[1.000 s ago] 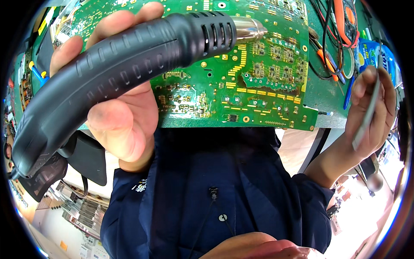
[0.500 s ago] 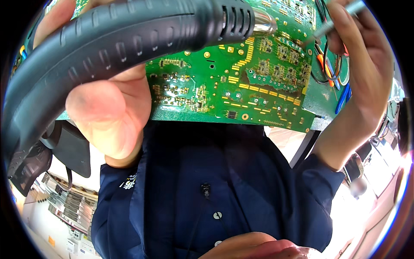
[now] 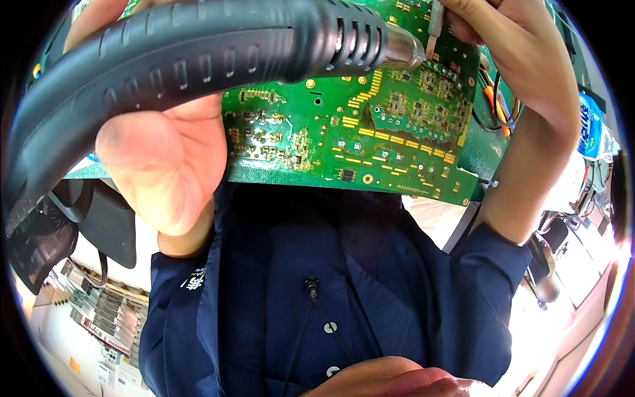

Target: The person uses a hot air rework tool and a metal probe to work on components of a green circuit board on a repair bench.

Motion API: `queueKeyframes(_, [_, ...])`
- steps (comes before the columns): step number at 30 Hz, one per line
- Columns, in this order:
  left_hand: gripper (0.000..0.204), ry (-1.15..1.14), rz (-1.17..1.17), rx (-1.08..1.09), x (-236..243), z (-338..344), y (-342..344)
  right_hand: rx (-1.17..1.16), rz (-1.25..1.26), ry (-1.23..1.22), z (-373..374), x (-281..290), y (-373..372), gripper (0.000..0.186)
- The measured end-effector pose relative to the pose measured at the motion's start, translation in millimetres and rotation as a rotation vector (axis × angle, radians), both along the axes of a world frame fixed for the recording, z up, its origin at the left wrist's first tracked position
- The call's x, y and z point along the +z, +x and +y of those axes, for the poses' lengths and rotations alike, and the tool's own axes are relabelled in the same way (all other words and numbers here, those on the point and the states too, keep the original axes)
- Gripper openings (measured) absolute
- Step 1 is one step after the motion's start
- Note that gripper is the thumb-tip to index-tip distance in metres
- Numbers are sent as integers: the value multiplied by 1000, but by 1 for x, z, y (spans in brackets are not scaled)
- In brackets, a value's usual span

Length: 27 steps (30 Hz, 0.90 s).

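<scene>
My left hand (image 3: 169,155) is wrapped round the thick, ribbed black handle of a hot air gun (image 3: 211,59). Its metal nozzle (image 3: 405,49) points right, over the upper part of a large green circuit board (image 3: 311,132). Between the fingers of my right hand (image 3: 522,46) is a slim grey-handled tool (image 3: 436,23) with a narrow flat tip, whose exact kind I cannot tell. That tip is beside the nozzle's mouth, at a row of small parts on the board. Much of the board's upper left is hidden behind the gun.
The board lies on a green mat (image 3: 284,174) at the table's front edge. Right of it are an orange-handled tool (image 3: 497,99) and black cables. A blue-and-white package (image 3: 589,126) stands beyond my right forearm. A black chair (image 3: 99,221) is at the left.
My right hand has moved left, bringing the tool's tip from the right side of the board to beside the nozzle. The gun and left hand have barely moved.
</scene>
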<state>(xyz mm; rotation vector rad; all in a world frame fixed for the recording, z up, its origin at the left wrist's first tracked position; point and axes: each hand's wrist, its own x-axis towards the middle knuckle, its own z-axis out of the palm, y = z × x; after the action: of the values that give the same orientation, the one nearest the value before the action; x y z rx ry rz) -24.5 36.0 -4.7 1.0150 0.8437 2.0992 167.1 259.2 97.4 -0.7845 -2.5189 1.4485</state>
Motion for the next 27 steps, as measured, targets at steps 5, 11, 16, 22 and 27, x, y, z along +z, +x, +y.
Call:
queueKeyframes(5, [71, -26, -12, 1, 2, 3, 0, 29, -7, 23, 8, -6, 2, 30])
queueKeyframes(11, [72, -43, -31, 33, 3, 1, -1, 30, -145, 346, -9, 3, -8, 36])
queueKeyframes(16, [70, -33, -42, 19, 3, -1, -4, 96, -122, 507, -6, -1, -8, 41])
queueKeyframes(22, [69, -21, -70, 20, 2, -2, -4, 50, -161, 534, -11, -2, -11, 44])
queueKeyframes(27, [69, -37, -36, 65, 3, -1, -2, 61, -210, 411, -6, 9, -12, 43])
